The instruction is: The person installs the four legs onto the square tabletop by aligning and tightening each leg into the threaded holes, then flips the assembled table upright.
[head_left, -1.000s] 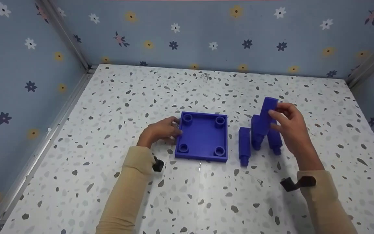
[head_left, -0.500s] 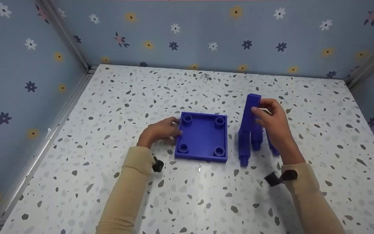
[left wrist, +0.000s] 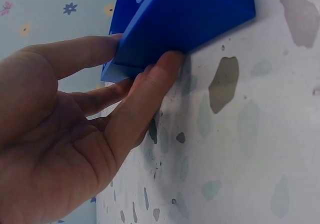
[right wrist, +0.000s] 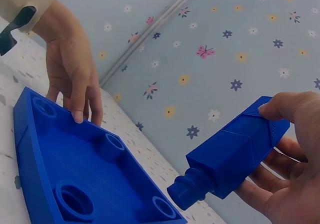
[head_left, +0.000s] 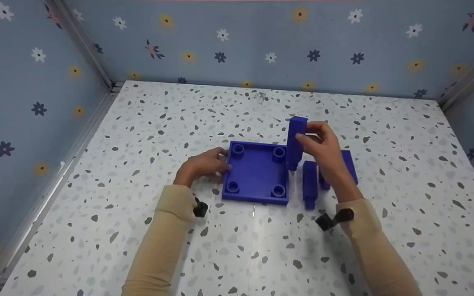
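Observation:
A blue square tabletop piece (head_left: 257, 170) with a raised rim and a round socket at each corner lies on the table. At its left edge my left hand (head_left: 204, 166) pinches the rim, thumb on top and fingers against the side, as the left wrist view shows. My right hand (head_left: 325, 150) holds a blue table leg (head_left: 296, 139) between thumb and fingers, pegged end down. In the right wrist view the leg's round ribbed peg (right wrist: 190, 188) is near a corner socket (right wrist: 164, 207), apart from it. The leg stands nearly upright just off the piece's far right corner.
To the right of the tabletop piece lie more blue legs: one in front (head_left: 310, 181), another (head_left: 349, 164) farther right, and one between them mostly hidden by my right hand. Flower-patterned panels (head_left: 245, 41) enclose the speckled table (head_left: 179, 119).
My right hand has carried the leg leftward from above the other legs to the tabletop piece's right edge, turning it more upright. My left hand has stayed in place.

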Available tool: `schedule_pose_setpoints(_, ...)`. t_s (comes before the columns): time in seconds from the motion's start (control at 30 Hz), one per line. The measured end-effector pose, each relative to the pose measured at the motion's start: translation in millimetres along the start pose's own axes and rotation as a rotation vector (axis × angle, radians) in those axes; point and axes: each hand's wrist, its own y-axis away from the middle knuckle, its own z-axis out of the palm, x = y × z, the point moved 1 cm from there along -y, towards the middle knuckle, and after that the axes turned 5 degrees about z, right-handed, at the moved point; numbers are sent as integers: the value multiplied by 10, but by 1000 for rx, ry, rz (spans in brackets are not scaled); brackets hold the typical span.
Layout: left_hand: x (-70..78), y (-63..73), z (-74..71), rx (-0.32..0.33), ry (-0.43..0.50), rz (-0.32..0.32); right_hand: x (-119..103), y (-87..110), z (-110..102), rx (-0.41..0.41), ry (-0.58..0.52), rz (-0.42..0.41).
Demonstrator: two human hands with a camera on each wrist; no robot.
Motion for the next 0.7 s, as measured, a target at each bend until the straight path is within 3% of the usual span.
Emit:
schedule_pose_setpoints(0.43, 6, 19, 4, 8, -21, -13, 56, -70, 260, -61, 33, -36)
schedule_pose_setpoints(0.7, 3, 25, 2, 16, -39, -3, 103, -105, 369, -58, 78, -30)
